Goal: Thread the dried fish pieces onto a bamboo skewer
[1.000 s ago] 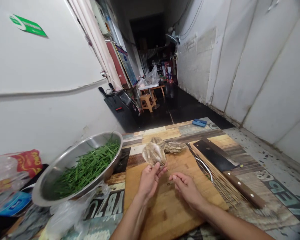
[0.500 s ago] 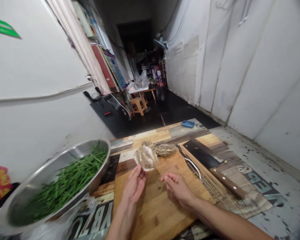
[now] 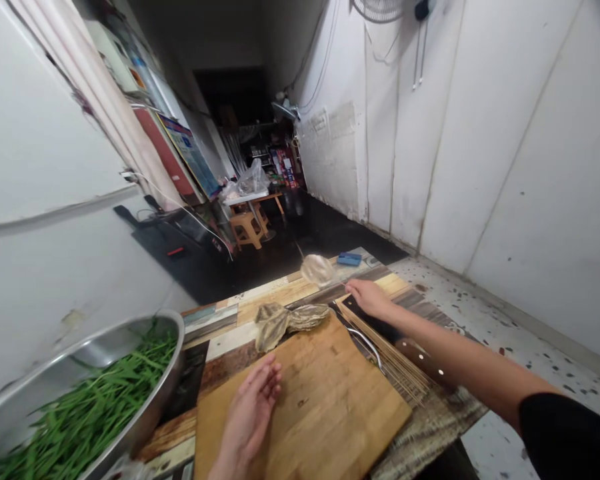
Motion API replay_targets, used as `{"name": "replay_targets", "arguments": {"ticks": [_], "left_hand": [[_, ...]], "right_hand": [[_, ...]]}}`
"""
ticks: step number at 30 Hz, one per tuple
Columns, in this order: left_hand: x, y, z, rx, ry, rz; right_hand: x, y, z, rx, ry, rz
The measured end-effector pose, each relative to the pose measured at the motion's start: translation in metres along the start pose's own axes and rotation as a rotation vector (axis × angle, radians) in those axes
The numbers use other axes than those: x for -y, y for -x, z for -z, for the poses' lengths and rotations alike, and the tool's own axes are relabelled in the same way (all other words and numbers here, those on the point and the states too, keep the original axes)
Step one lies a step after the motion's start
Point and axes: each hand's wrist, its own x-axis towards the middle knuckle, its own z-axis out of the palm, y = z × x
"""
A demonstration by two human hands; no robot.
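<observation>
My right hand (image 3: 370,298) is stretched out over the far right of the table, pinching the end of a thin skewer (image 3: 341,285). On that skewer is a pale, round, flat piece of food (image 3: 317,270) whose kind I cannot make out, blurred by motion. My left hand (image 3: 253,410) hovers over the left part of the wooden cutting board (image 3: 325,407), palm sideways, fingers loosely bent and holding nothing. Beyond the board's far edge lie wrinkled brownish pieces (image 3: 307,318). A bundle of bamboo skewers (image 3: 387,353) lies along the right side; my forearm largely covers the cleaver there.
A steel basin (image 3: 179,333) holding cut green leaves (image 3: 110,400) stands at the left. Near the table's far edge sits a small blue object (image 3: 349,259). A curved metal handle (image 3: 367,343) shows beside the board. Stools (image 3: 247,229) stand farther back.
My right hand has moved forward and right, carrying the skewered pale piece away from the board. My left hand no longer touches that piece. The view has turned to the right.
</observation>
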Motion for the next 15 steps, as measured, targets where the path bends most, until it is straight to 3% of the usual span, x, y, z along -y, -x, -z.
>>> {"name": "replay_targets", "arguments": {"ticks": [3, 7, 11, 15], "left_hand": [[0.001, -0.002, 0.002, -0.002, -0.002, 0.01], [0.003, -0.004, 0.002, 0.023, -0.002, 0.015], [0.004, -0.002, -0.001, 0.026, -0.014, 0.034], [0.002, 0.002, -0.002, 0.024, -0.037, 0.015]], "right_hand": [[-0.031, -0.037, -0.009, 0.073, 0.083, 0.023], [-0.052, -0.065, -0.025, 0.14, 0.179, 0.014], [-0.063, -0.073, -0.029, 0.143, 0.28, -0.056], [-0.071, -0.061, -0.007, 0.101, 0.324, -0.105]]}}
